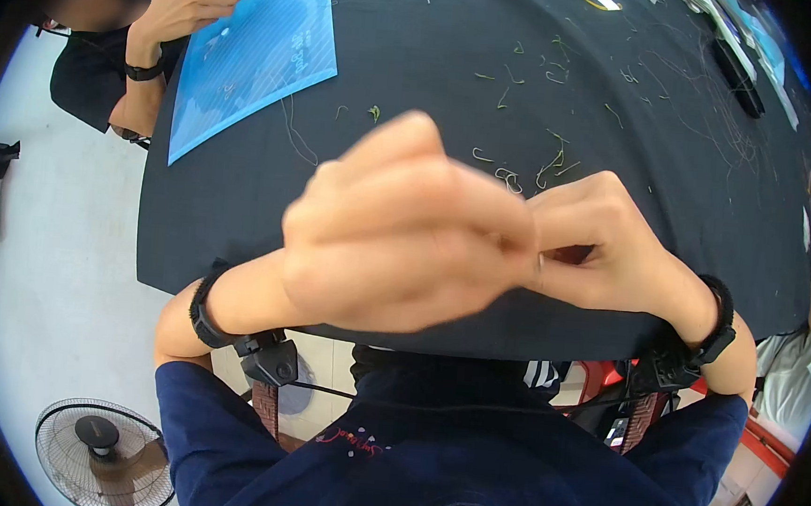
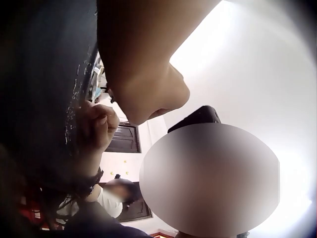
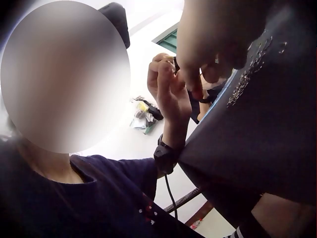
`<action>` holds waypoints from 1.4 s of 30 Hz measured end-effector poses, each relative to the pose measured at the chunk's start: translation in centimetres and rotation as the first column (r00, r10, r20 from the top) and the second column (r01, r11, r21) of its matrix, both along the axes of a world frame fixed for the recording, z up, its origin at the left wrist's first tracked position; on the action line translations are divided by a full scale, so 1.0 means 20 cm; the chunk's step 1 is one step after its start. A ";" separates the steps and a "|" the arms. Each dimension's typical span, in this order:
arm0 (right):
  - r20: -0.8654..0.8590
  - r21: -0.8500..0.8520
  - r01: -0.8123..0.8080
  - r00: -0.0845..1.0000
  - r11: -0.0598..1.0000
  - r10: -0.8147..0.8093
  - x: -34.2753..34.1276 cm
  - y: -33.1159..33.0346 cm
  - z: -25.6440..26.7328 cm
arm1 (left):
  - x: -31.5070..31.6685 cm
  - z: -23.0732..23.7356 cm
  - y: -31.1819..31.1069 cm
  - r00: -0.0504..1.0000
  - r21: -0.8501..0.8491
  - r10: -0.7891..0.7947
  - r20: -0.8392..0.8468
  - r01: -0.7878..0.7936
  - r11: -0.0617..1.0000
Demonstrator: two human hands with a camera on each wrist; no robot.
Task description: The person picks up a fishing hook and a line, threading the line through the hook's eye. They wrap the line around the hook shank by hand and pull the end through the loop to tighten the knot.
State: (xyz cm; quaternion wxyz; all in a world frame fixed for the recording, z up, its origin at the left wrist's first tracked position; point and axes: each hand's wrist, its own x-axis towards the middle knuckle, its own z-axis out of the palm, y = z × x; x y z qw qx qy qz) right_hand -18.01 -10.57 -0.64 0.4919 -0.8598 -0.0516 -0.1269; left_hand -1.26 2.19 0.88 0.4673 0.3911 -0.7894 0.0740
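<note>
Head view is showing the left hand [image 1: 407, 234] and the right hand [image 1: 613, 249] hovering together above the near edge of the black-covered tabletop [image 1: 410, 47], fingertips touching. Between them, a thin sliver [image 1: 541, 261] is catching the light; the right thumb and finger are pinching it, and the curled left fingers appear to be gripping it too, though the left hand's own back is hiding most of that grip and blur is softening it. Work seems to be midway, on one piece at a time: small hook-shaped pieces [image 1: 508, 178] are lying loose just beyond the hands, green scraps [image 1: 560, 158] are scattering from there toward the far edge, and fine threads [image 1: 724, 134] are trailing near the right edge. Which of these are finished and which are waiting, I cannot tell; the piece in the fingers is, by my judgement, not yet done. Along the left edge, a blue folder [image 1: 268, 65] is lying flat, and near the far left corner another person's hand [image 1: 188, 3] is holding something red.
</note>
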 end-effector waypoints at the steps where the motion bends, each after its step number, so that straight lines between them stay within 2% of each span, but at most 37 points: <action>1: 0.041 0.008 -0.019 0.999 1.000 0.018 0.00 0.00 -0.01 | 0.01 0.01 0.00 1.000 0.006 0.023 -0.012 -0.023 1.000; 3: 0.123 0.020 -0.054 0.991 0.998 0.052 0.01 0.02 -0.03 | 0.02 0.00 -0.01 0.992 0.025 0.107 -0.066 -0.106 0.994; 4: 0.082 -0.004 -0.070 0.994 0.998 0.070 0.00 0.02 -0.01 | 0.02 0.00 -0.01 0.994 0.014 0.104 -0.033 -0.104 0.995; 9: 0.177 0.003 -0.111 0.978 0.994 0.109 -0.01 0.04 -0.02 | 0.04 -0.01 -0.01 0.985 -0.093 0.124 0.121 -0.113 0.989; 16: 0.228 -0.001 -0.138 0.964 0.990 0.135 0.00 0.03 0.00 | 0.05 -0.01 -0.01 0.971 -0.070 0.137 0.197 -0.125 0.990; 19: 0.290 -0.001 -0.102 0.952 0.995 0.098 -0.01 0.03 0.00 | 0.03 -0.02 -0.01 0.967 -0.070 0.137 0.214 -0.124 0.990; 24: 0.350 0.092 0.057 0.933 0.994 -0.085 -0.02 0.02 0.01 | 0.00 -0.02 -0.04 0.977 -0.094 0.075 0.201 -0.057 0.994; 27: 0.291 0.103 0.188 0.933 0.977 -0.211 -0.02 0.01 0.02 | 0.00 -0.05 0.00 0.956 -0.057 0.015 0.292 0.002 0.998; 28: 0.238 0.112 0.228 0.939 0.967 -0.249 -0.02 0.01 0.02 | 0.00 -0.04 0.01 0.964 -0.004 -0.012 0.265 0.014 1.000; 30: 0.093 0.082 0.274 0.955 0.958 -0.281 -0.01 0.02 0.03 | 0.00 -0.04 0.01 0.977 -0.004 -0.041 0.210 0.043 0.999; 33: 0.057 0.045 0.199 0.978 0.979 -0.201 0.01 0.05 0.00 | 0.00 -0.01 0.01 0.987 0.025 -0.076 0.139 0.073 0.997; 34: -0.071 0.011 0.124 0.990 0.992 -0.123 0.01 0.03 0.02 | 0.00 0.00 0.01 0.990 0.039 -0.085 0.117 0.081 0.996; 38: -0.018 -0.023 0.025 1.000 0.999 -0.025 0.00 0.04 -0.01 | 0.06 0.01 -0.03 1.000 0.114 0.029 0.006 -0.030 0.993; 39: -0.009 -0.024 0.015 1.000 1.000 -0.016 0.00 0.04 0.00 | 0.06 -0.03 -0.03 0.992 0.131 0.105 -0.074 -0.095 0.987; 42: 0.031 -0.027 -0.005 0.999 1.000 0.006 0.00 0.03 0.01 | 0.06 -0.03 -0.04 0.987 0.110 0.160 0.010 -0.161 0.981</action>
